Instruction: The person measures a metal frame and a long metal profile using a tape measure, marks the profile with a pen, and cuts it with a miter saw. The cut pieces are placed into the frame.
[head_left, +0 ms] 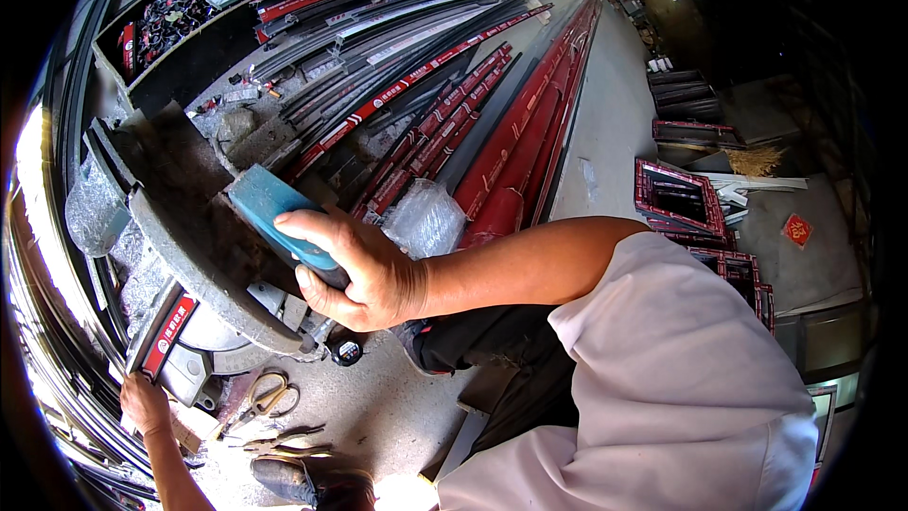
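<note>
My right hand is wrapped round the blue-green handle of a cut-off saw, thumb and fingers closed on it. Below and left of the handle is the saw's grey curved guard, dusty and worn. Beside the guard a dark metal profile with a red printed film strip lies across the saw's silver base. At the near end of that profile, my left hand grips it with the fingers partly hidden. The lower blade edge is hard to make out behind the guard.
On the floor near my shoe lie scissors, pliers and a round black tape measure. Long red-filmed profiles stretch away ahead. A bin of dark scraps stands far left; red-edged frames are stacked right.
</note>
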### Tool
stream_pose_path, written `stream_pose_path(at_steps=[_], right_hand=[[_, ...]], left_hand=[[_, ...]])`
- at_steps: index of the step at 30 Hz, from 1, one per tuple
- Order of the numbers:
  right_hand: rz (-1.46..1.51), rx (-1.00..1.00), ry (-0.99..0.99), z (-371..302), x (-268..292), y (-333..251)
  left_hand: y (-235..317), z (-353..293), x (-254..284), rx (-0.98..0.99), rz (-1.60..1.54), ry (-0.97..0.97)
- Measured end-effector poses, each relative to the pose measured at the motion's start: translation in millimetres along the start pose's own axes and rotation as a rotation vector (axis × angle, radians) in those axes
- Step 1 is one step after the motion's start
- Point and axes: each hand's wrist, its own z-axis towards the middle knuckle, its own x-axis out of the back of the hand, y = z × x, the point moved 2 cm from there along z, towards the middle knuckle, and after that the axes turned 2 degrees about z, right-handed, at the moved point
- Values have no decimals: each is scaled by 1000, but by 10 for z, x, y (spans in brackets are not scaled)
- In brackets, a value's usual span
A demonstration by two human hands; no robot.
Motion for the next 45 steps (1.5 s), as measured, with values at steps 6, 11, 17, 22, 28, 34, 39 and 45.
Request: stream_pose_path(at_steps=[6,11,17,22,28,34,39,45], right_hand=[[13,-7,-11,-34,-13,20],[4,8,-13,-44,-15,30],[10,8,-27,-90,-24,55],[17,19,-23,-121,-35,80],[9,23,-26,-142,-37,66],[-12,1,-61,-232,-45,78],[-5,1,-64,-278,-57,94],[10,23,-48,-270,-37,86]], left_hand=[[36,18,59,7,-15,-39],[32,10,77,-5,-9,-63],[81,21,140,11,-10,-56],[65,21,96,22,-13,-51],[31,22,104,15,-3,-30],[86,25,127,2,-35,-8],[3,16,22,-5,-8,2],[40,7,46,-10,-9,-33]])
